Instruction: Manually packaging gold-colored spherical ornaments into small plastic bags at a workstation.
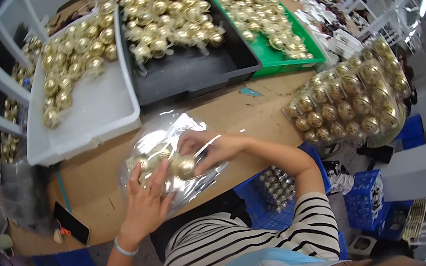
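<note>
On the table in front of me lies a shiny clear plastic package (169,133) with several gold ball ornaments (184,168) in it. My left hand (148,195) rests on the near left side of the package, its fingers stretched out and spread over the plastic. From the right, my right hand (212,146) reaches over the package with bent fingers and thumb around the nearest gold ball. Glare on the plastic hides part of the fingertips and the balls farther back.
Behind the package stand a white tray (93,100), a black tray (189,74) and a green tray (279,65), all holding gold balls. Stacked clear packs of gold balls (344,110) are at the right. A phone (71,222) lies left; a blue crate (259,215) sits below.
</note>
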Available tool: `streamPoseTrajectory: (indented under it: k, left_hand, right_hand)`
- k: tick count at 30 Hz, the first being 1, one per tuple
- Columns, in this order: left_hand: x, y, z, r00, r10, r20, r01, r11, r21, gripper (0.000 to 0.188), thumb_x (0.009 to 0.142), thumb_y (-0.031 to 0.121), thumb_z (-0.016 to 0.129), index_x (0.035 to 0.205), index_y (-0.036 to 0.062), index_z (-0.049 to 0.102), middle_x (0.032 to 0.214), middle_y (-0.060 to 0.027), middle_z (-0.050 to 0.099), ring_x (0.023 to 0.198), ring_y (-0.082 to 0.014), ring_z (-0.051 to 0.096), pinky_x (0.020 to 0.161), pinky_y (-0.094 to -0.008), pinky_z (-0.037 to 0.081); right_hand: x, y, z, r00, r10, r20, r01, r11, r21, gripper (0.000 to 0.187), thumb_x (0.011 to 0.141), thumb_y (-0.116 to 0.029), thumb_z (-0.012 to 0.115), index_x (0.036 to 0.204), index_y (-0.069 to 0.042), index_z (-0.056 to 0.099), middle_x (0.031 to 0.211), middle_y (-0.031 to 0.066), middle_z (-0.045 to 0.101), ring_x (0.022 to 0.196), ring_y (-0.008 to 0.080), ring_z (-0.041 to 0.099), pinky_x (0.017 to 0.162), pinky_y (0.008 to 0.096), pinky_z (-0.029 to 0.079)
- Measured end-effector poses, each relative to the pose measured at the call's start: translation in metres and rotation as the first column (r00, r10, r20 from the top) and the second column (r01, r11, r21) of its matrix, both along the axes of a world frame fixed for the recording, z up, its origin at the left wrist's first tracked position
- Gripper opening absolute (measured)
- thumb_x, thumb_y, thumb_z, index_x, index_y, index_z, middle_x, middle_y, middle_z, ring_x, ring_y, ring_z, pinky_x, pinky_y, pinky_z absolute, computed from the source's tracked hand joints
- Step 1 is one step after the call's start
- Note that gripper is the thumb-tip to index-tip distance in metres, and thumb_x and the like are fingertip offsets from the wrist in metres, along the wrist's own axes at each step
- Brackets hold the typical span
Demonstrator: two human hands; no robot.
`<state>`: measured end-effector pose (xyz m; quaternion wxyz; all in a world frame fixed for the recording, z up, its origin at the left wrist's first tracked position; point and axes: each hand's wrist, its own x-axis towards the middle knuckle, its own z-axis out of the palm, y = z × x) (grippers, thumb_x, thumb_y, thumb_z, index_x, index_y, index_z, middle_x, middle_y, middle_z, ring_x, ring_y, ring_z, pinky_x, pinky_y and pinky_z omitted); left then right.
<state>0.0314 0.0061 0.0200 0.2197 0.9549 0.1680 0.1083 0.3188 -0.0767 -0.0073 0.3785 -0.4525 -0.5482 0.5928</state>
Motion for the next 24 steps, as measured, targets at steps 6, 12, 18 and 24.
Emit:
streamPoseTrajectory:
  k: [6,12,18,24]
  left_hand:
    - [0.000,-0.008,0.007,0.999,-0.006,-0.036,0.008,0.999,0.039,0.067,0.089,0.026,0.073,0.151,0.0276,0.048,0.160,0.0052,0.039,0.141,-0.0453,0.027,0.112,-0.0567,0.030]
    - [0.012,-0.009,0.006,0.992,-0.005,-0.123,0.024,0.988,0.150,0.059,0.089,0.032,0.073,0.144,0.0408,0.055,0.162,0.0068,0.036,0.141,-0.0473,0.026,0.108,-0.0594,0.032]
    - [0.016,-0.007,0.007,0.992,0.014,-0.122,0.011,0.980,0.200,0.057,0.089,0.034,0.073,0.143,0.0410,0.056,0.162,0.0058,0.036,0.142,-0.0453,0.024,0.111,-0.0676,0.024]
    - [-0.001,-0.010,-0.001,0.976,0.176,-0.125,-0.122,0.927,0.354,0.061,0.088,0.039,0.072,0.145,0.0422,0.052,0.162,0.0064,0.036,0.144,-0.0442,0.022,0.114,-0.0749,0.014]
  right_hand:
    - [-0.014,0.003,-0.008,0.997,0.033,-0.066,-0.037,0.997,-0.061,0.043,0.080,0.000,0.083,0.118,-0.002,0.063,0.116,0.0086,0.067,0.106,0.0156,0.065,0.092,0.0301,0.055]
    - [0.005,0.009,-0.011,0.966,0.194,-0.169,-0.198,0.980,-0.005,0.048,0.084,0.004,0.076,0.130,0.002,0.062,0.132,0.0131,0.063,0.121,0.0207,0.062,0.105,0.0336,0.052]
    - [0.220,-0.019,0.088,0.483,-0.864,0.140,0.774,0.496,0.393,0.025,0.092,-0.021,0.069,0.106,0.000,0.070,0.098,0.0072,0.072,0.083,0.0159,0.068,0.074,0.0307,0.056]
    - [0.409,0.086,-0.037,-0.394,-0.128,0.910,0.752,0.525,0.399,0.056,0.098,-0.050,0.046,0.135,-0.012,0.065,0.134,0.0172,0.065,0.124,0.0356,0.061,0.104,0.0536,0.046]
